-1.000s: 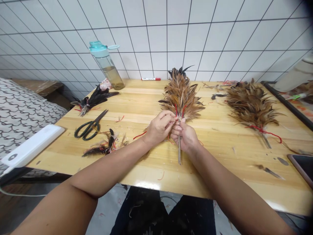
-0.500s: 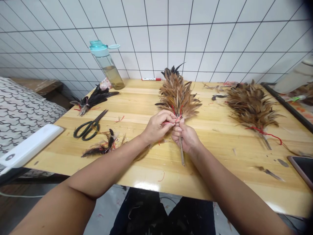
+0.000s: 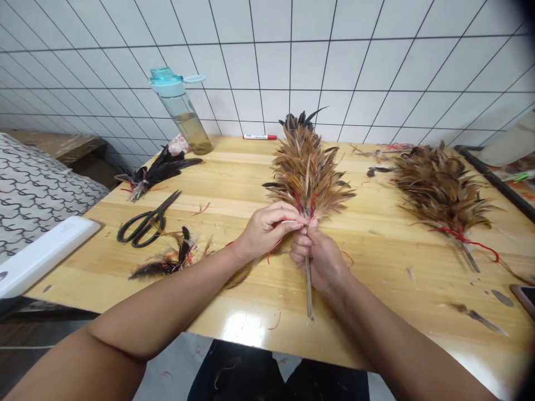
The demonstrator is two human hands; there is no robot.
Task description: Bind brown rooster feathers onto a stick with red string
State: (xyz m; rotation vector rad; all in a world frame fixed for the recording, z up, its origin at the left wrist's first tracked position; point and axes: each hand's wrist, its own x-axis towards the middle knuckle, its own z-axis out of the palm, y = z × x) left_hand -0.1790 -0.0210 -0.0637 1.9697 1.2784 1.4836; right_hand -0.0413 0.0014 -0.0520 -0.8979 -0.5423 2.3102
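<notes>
A brown feather duster [image 3: 310,167] with dark tip feathers lies on the table, its thin stick pointing toward me. My right hand [image 3: 318,250] is wrapped round the stick just below the feathers, thumb up by the binding. Pinched between the fingertips of my left hand [image 3: 271,229] is red string [image 3: 300,221], drawn against the base of the feathers. Two red strands stand up over the lowest feathers. Part of the string is hidden by my fingers.
Scissors [image 3: 148,221] lie left, near loose dark feathers [image 3: 178,259] and a black feather bundle [image 3: 161,171]. A bottle [image 3: 186,117] and a red marker [image 3: 259,137] are at the back. Another feather duster [image 3: 445,192] and a phone [image 3: 524,295] lie right.
The camera view has shifted slightly, so things sit a little differently in the picture. Both hands stay at the stick, with my left fingertips now closer to my right thumb.
</notes>
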